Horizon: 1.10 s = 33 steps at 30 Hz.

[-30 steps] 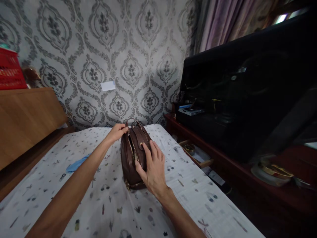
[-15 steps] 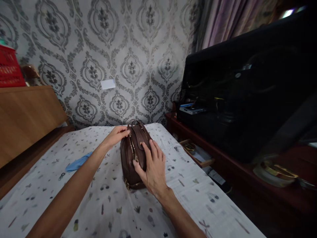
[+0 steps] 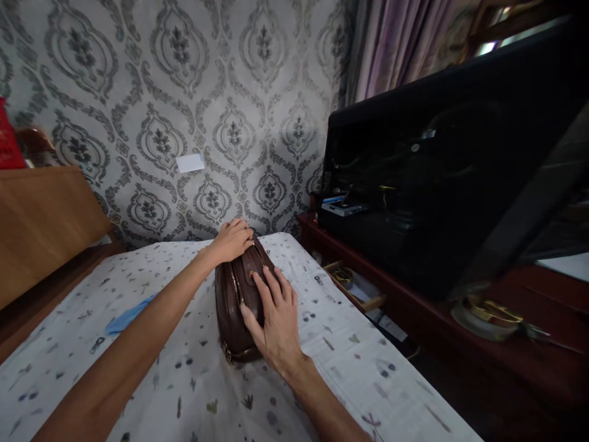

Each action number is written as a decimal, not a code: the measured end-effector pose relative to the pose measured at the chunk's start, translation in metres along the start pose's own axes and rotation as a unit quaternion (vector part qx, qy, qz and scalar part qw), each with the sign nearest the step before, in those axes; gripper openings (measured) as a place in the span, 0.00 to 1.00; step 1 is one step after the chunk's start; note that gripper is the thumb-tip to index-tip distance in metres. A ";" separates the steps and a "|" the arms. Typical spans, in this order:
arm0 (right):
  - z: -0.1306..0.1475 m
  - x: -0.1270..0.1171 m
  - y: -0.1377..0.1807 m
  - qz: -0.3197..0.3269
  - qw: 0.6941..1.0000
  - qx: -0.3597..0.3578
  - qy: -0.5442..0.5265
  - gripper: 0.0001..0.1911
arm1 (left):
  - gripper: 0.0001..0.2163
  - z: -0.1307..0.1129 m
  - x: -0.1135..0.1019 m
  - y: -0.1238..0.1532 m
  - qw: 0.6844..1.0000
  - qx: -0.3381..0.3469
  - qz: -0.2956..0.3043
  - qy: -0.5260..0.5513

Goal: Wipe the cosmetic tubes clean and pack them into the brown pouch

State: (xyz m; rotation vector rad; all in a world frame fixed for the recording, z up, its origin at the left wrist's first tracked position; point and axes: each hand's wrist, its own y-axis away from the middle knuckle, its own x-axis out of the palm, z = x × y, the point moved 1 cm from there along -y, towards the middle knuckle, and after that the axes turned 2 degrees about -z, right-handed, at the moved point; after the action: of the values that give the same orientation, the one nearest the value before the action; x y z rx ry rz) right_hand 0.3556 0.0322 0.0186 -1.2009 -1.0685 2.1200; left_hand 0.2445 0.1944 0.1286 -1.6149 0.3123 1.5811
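A dark brown leather bag (image 3: pixel 226 319) with gold-coloured zips and a flap strap lies lengthwise on the white printed bed sheet. My left hand (image 3: pixel 232 239) is bent over the bag's far end, fingers curled down on the far side and thumb near the top; whether it pinches a zip pull is hidden. Across the near part of the top, my right hand (image 3: pixel 276 319) grips the bag, its thumb beside the left zip (image 3: pixel 237 285) and its fingers near the strap's gold stud. How far the zips are open I cannot tell.
A blue cloth (image 3: pixel 129 316) lies on the sheet (image 3: pixel 211 393), left of the bag. At the right stand a large black television-like panel (image 3: pixel 414 172) and a dark red cabinet with an open drawer (image 3: pixel 375 302). A wooden headboard-like panel (image 3: pixel 46 215) is at left.
My left hand has moved from the left side of the bag's far end up and over its top. My right hand keeps its place on the bag. The view has shifted slightly right.
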 end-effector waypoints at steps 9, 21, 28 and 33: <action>0.001 -0.002 -0.002 0.019 1.000 0.015 0.003 0.26 | 0.08 -0.012 -0.008 0.005 0.997 0.053 0.002 0.053; 0.001 -0.003 0.001 0.004 1.000 0.008 -0.006 0.27 | 0.22 0.013 -0.021 0.049 0.926 -0.198 -0.137 0.290; 0.000 -0.001 0.003 -0.015 1.000 -0.008 -0.022 0.25 | 0.19 0.021 0.003 0.068 0.878 -0.262 -0.120 0.383; 0.000 0.000 0.003 -0.031 0.999 -0.017 -0.027 0.26 | 0.11 0.018 0.007 0.057 0.842 -0.302 -0.129 0.428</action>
State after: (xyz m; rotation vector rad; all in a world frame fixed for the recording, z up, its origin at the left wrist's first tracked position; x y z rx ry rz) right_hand 0.3554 0.0307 0.0161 -1.1177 -1.1551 2.1059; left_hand 0.1943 0.1736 0.1026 -2.6874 0.0292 0.6735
